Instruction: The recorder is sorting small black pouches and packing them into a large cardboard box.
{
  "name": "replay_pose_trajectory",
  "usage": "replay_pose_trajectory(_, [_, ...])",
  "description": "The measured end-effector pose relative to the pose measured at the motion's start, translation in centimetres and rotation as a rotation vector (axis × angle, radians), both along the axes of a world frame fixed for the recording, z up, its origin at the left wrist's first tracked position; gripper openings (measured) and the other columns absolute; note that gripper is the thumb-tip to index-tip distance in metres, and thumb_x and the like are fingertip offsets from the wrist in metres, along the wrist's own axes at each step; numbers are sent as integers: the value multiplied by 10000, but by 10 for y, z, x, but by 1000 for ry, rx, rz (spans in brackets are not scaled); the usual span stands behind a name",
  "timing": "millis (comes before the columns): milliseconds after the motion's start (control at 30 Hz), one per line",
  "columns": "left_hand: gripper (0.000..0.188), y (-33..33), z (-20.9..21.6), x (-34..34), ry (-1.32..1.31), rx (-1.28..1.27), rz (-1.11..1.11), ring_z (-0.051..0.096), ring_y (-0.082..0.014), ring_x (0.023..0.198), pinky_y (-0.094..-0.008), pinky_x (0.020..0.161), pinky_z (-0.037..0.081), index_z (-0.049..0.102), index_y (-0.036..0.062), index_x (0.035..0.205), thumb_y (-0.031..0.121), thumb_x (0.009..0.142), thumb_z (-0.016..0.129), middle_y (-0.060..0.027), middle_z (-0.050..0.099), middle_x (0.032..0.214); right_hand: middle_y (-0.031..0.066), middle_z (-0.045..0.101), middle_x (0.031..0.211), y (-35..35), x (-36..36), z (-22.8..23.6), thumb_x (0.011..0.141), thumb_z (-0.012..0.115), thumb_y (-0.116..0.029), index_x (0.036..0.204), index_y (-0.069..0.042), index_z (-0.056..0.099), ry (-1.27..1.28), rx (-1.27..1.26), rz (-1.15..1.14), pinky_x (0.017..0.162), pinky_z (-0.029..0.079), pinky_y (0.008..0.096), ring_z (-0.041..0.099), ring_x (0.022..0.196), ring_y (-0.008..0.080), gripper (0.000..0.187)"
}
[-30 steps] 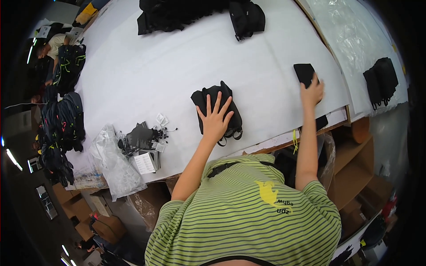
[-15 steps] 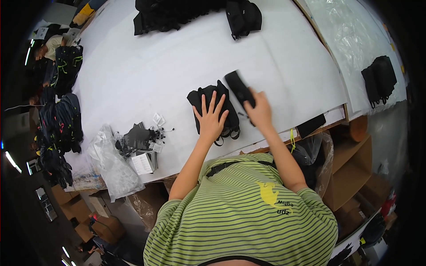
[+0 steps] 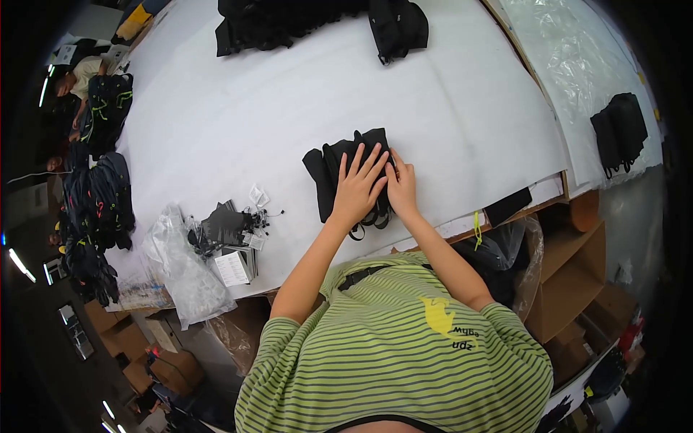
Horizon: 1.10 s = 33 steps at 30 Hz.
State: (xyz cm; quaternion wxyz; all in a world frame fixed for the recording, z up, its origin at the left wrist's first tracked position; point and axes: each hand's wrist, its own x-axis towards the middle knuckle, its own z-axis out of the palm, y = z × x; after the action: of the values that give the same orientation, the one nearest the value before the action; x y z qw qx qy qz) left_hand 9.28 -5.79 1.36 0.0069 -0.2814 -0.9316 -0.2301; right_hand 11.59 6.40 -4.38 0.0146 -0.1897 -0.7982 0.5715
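Observation:
Several black folded fabric pouches (image 3: 332, 179) lie side by side and partly overlapping on the white-covered table, their small strap loops toward me. My left hand (image 3: 355, 191) rests on top of them, its fingers spread and pressing flat. Close against it, my right hand (image 3: 401, 189) grips the right edge of the rightmost pouch (image 3: 376, 136), with the thumb on the cloth. My right fingers' undersides are hidden, as is most of that pouch under both hands.
A large black fabric pile (image 3: 281, 29) and a separate black bundle (image 3: 398, 30) lie at the table's far side. On the left are a clear plastic bag (image 3: 184, 263), dark cards (image 3: 225, 225) and a labelled stack (image 3: 234, 267). Black pouches (image 3: 619, 133) rest on plastic at far right.
My right hand has moved left and set the pouch it was carrying against the right side of the others. My left hand has shifted slightly right across the pouches.

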Motion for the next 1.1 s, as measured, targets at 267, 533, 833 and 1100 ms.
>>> replay_pose_trajectory(267, [517, -2, -3, -1, -18, -149, 34, 279, -255, 1345, -470, 1098, 159, 384, 192, 1389, 358, 910, 486, 1, 333, 1455, 105, 583, 1016, 60, -72, -16, 849, 626, -298, 1109, -120, 650, 82, -22, 86, 826, 425, 317, 528, 876, 215, 315])
replay_pose_trajectory(533, [501, 6, 0, 2, -104, -96, 31, 283, -253, 1346, -467, 1094, 148, 402, 223, 1383, 364, 911, 496, 5, 332, 1458, 230, 141, 1461, 116, -322, 24, 536, 742, -663, 1433, -361, 200, -215, 330, -252, 1023, 253, 561, 262, 1286, 429, 1091])
replay_pose_trajectory(833, [520, 5, 7, 4, -117, -119, 48, 285, -243, 1345, -457, 1095, 169, 377, 229, 1395, 360, 908, 502, 16, 324, 1461, 140, 515, 1070, 137, -281, 6, 687, 697, -248, 1127, -299, 606, 153, 313, -209, 867, 449, 344, 543, 974, 298, 452])
replay_pose_trajectory(1100, [498, 2, 0, 0, -113, -54, 47, 272, -261, 1349, -470, 1099, 125, 401, 218, 1383, 348, 912, 497, 1, 332, 1457, 139, 516, 1135, 187, -48, 19, 726, 693, -126, 1057, -138, 619, 4, 216, -168, 919, 413, 358, 503, 1077, 290, 340])
